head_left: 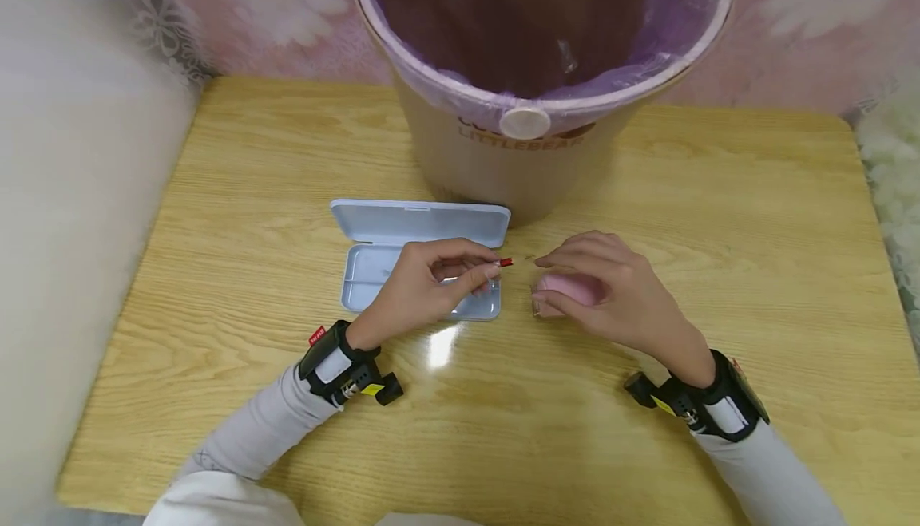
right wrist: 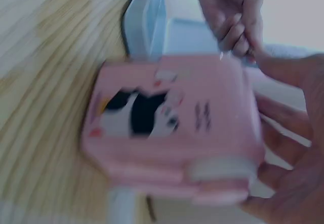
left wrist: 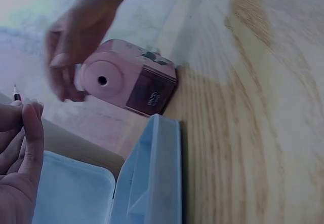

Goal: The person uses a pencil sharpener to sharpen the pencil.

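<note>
My left hand pinches a short red pencil between thumb and fingertips. Its sharpened tip shows in the left wrist view, while the fingers hide the rest. A pink pencil sharpener stands just right of the pencil case, its round hole facing the left hand. Over the sharpener's top arches my right hand, fingers spread loosely and thumb on the near side; firm contact cannot be made out. A cow picture marks the sharpener's side in the right wrist view. Beneath my left hand lies the open light-blue pencil case.
A large beige bin with a purple liner stands behind the pencil case, close to its raised lid. Everything rests on a wooden table. Floral fabric hangs beyond the far edge.
</note>
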The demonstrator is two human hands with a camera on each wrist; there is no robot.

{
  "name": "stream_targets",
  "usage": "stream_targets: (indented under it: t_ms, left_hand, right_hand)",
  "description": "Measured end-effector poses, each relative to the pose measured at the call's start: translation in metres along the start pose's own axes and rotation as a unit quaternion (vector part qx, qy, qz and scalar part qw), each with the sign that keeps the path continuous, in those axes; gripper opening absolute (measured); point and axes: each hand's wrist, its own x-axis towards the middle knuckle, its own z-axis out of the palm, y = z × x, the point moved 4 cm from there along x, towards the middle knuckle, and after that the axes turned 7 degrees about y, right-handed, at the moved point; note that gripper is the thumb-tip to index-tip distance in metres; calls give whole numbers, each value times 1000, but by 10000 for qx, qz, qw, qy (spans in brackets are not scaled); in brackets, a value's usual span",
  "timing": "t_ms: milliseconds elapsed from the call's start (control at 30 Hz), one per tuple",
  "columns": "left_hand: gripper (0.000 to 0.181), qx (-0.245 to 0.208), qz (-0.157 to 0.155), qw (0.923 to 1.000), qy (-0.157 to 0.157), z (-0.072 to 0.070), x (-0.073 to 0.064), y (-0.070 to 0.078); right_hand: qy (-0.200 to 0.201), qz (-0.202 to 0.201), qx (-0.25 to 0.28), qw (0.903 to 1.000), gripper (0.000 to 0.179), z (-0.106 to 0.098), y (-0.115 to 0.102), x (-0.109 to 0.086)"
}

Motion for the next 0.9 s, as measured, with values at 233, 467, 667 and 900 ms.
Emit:
stream_targets:
  t_ms: [233, 467, 667, 900]
  left_hand:
    - [17, -676, 183, 9975, 72, -4, 8, 4]
    - [13, -570, 788, 9952, 107, -12, 10, 21]
    - [15, 807, 1395, 9865, 307, -36, 6, 34]
    - [9, 3845, 1346, 9124, -394, -58, 0, 18]
  right_hand:
    - [-988, 768, -552, 9906, 64, 4, 23, -21]
    - [-733, 578, -620, 9937, 59, 9, 30, -27]
    - [-662, 619, -621, 9939, 57, 8, 31, -28]
    - [-880, 1135, -878, 9857, 72, 3, 33, -33]
